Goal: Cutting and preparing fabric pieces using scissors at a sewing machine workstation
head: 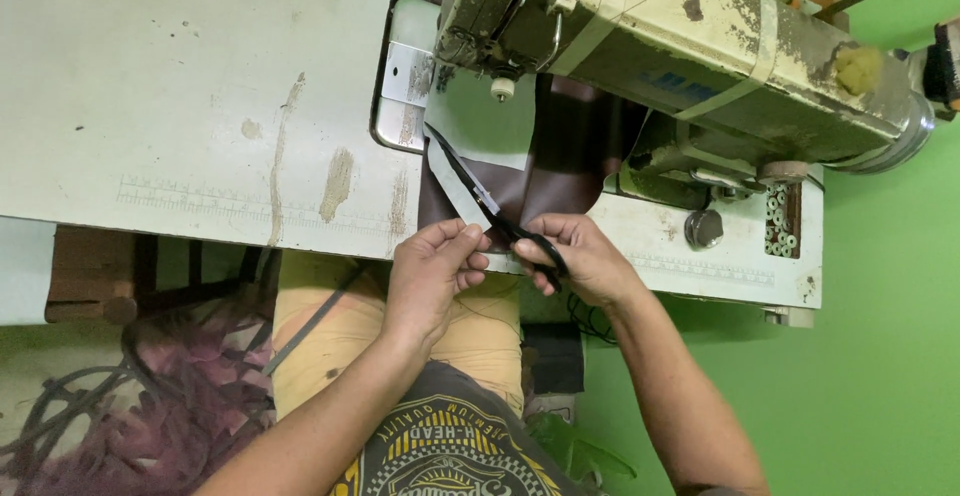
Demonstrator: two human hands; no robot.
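Observation:
A worn cream sewing machine (pixel 700 46) stands on a pale table (pixel 200 96). Dark brown fabric (pixel 560 156) with a white strip (pixel 455 181) lies under the machine's arm and hangs toward me. My right hand (pixel 580 256) grips black-handled scissors (pixel 495 211); their blades point up-left along the white strip's edge. My left hand (pixel 435 271) pinches the fabric's near edge right beside the scissors, at the table's front edge.
A metal needle plate (pixel 405 96) sits left of the needle. A tray of small metal rings (pixel 782 221) is set into the machine base at right. A heap of purple and dark scraps (pixel 150 396) lies on the floor at left. Green wall at right.

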